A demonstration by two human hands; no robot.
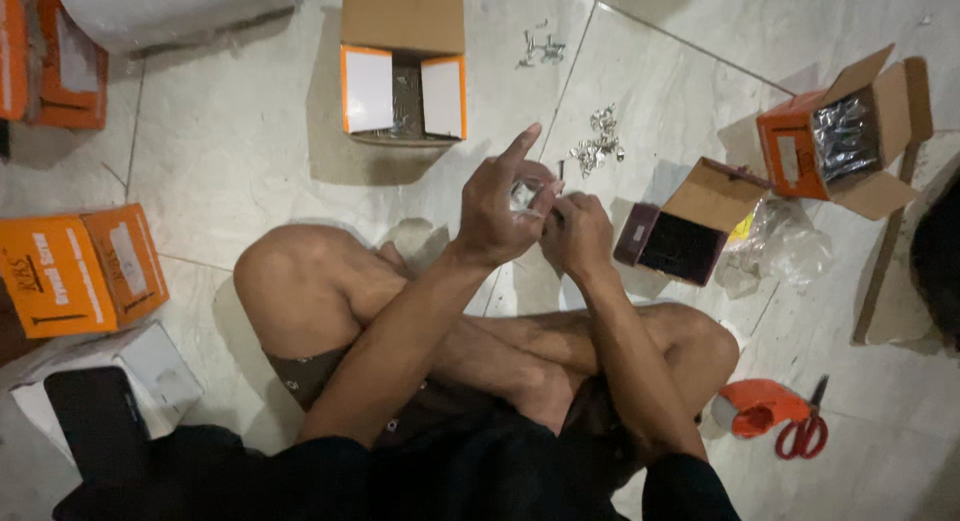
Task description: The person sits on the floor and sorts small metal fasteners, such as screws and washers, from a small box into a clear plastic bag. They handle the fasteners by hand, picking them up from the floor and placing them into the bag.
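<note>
The person sits cross-legged on the pale tiled floor (250,151). The left hand (497,213) pinches a small shiny metal clip (524,194) between thumb and middle fingers, with the index finger pointing up. The right hand (577,233) touches the same clip, its fingertips pressed together on it. Just beyond the hands, a loose pile of silver metal clips (597,147) lies on the floor, between an open orange-flapped cardboard box (403,76) and a small dark open carton (678,233).

I count three open cartons: one white-flapped (403,86), one orange (838,136), one dark-lined (683,239). Closed orange boxes: two (left side) (80,271) (50,56). Loose metal-piece heaps: two (597,146) (540,49). Scissors: one (803,431). Tape dispenser: one (755,406).
</note>
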